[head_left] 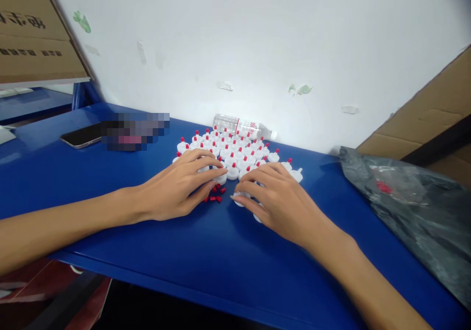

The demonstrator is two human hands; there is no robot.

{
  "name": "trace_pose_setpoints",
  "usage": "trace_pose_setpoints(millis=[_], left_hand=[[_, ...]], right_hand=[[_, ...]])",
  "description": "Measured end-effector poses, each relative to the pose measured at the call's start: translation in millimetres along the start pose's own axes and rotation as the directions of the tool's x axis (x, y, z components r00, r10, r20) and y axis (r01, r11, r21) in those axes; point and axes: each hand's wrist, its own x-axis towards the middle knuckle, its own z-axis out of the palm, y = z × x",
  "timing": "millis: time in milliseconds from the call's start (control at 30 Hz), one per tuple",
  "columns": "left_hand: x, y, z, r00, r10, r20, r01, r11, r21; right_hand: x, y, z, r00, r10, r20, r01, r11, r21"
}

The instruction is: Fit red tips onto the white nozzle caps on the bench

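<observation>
My left hand [184, 185] is stretched out with its fingers apart. Its index fingertip is at a white round cap [221, 178] with a red tip, and its thumb is beside several loose small red caps [212, 199] on the table. My right hand [279, 197] curls over the table, with thumb and index finger around a white round cap [242, 200]. Another white piece [256, 217] is partly hidden under that hand. Beyond both hands stand rows of white round caps with red tips [231, 160]. At the right end, one white piece [296, 174] has a bare spout.
A clear plastic bottle [243, 126] lies against the white wall. On the left are a phone [83, 136] and a blurred item [136, 131]. A grey plastic bag [412, 212] with a clear bag of red pieces [397, 185] covers the blue table's right side. Cardboard [419, 104] leans behind it.
</observation>
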Motion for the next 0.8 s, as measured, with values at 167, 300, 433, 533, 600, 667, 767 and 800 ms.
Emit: trace_pose_setpoints(millis=[167,300,433,533,600,667,767,800], left_hand=[[1.6,-2.3,-0.3,0.995,0.048,-0.093,-0.048,0.999,0.001],[1.9,-3.5,0.2,0.992,0.043,-0.118,-0.043,0.999,0.004],[0.9,-4.9,1.0,0.992,0.049,-0.115,-0.049,0.999,-0.001],[0.6,-5.1,0.3,0.989,0.061,-0.137,-0.063,0.998,-0.009],[0.5,-3.9,-1.1,0.987,0.06,-0.149,-0.065,0.997,-0.031],[0.3,-1.5,-3.1,0.985,0.064,-0.159,-0.073,0.996,-0.056],[0.1,3.8,-7.0,0.976,0.093,-0.198,-0.113,0.989,-0.094],[0.2,5.7,-8.3,0.97,0.105,-0.219,-0.13,0.986,-0.105]], right_hand=[[-0.2,-0.8,-1.6,1.0,0.028,0.003,-0.028,1.0,0.002],[-0.4,-1.8,-1.9,0.999,0.034,0.008,-0.035,0.999,0.018],[-0.9,-2.3,-0.8,0.999,0.032,0.011,-0.032,0.999,0.022],[-0.4,-3.5,-1.5,0.999,0.026,-0.031,-0.026,1.0,0.008],[0.4,-5.0,-2.9,0.997,0.033,-0.065,-0.033,0.999,0.0],[1.4,-7.0,-4.2,0.995,0.049,-0.089,-0.049,0.999,0.002],[3.1,-10.7,-5.1,0.994,0.05,-0.098,-0.048,0.999,0.021],[3.8,-12.1,-5.0,0.994,0.039,-0.106,-0.037,0.999,0.026]])
